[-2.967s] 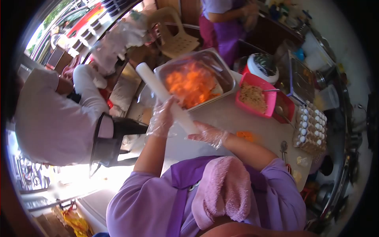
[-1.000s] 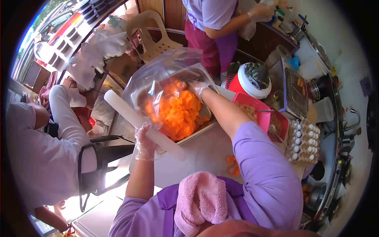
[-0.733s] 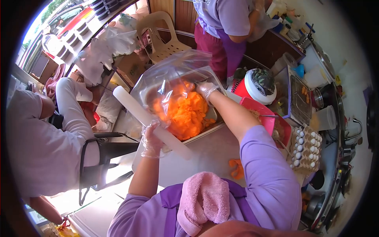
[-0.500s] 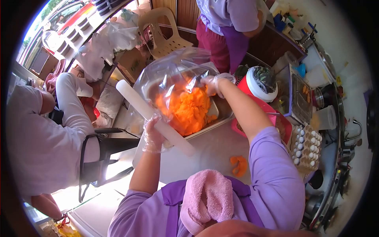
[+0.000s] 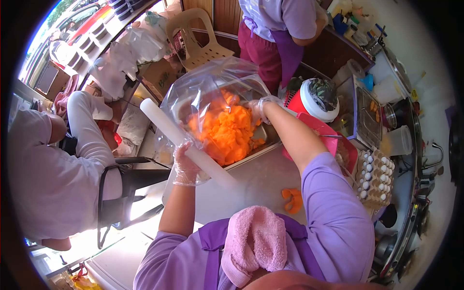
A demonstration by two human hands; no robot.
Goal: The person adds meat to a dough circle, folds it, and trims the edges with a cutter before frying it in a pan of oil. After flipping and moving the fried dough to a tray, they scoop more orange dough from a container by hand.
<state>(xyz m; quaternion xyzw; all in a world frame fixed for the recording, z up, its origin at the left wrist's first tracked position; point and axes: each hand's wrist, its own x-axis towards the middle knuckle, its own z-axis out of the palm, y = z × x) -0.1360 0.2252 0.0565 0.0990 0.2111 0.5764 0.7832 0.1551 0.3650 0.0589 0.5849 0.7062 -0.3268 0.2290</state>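
Observation:
A long white rolling pin (image 5: 166,122) slants across the near left corner of the metal tray (image 5: 270,126). My left hand (image 5: 185,163), in a clear plastic glove, is closed round it. A lumpy mound of orange dough (image 5: 227,133) fills the middle of the tray, with a clear plastic sheet (image 5: 193,87) over its far and left parts. My right hand (image 5: 260,109), also gloved, is at the mound's right side by the tray rim; its fingers are partly hidden against the dough, and I cannot tell how they are bent.
An orange scrap (image 5: 292,200) lies on the metal table (image 5: 256,191). To the right are a red basin (image 5: 316,124), a red container with a white lid (image 5: 320,102) and egg trays (image 5: 374,179). One person (image 5: 278,34) stands beyond the tray, another (image 5: 58,169) sits at left.
My right hand has shifted slightly left and down against the orange dough. The rolling pin stays in my left hand, almost in the same place.

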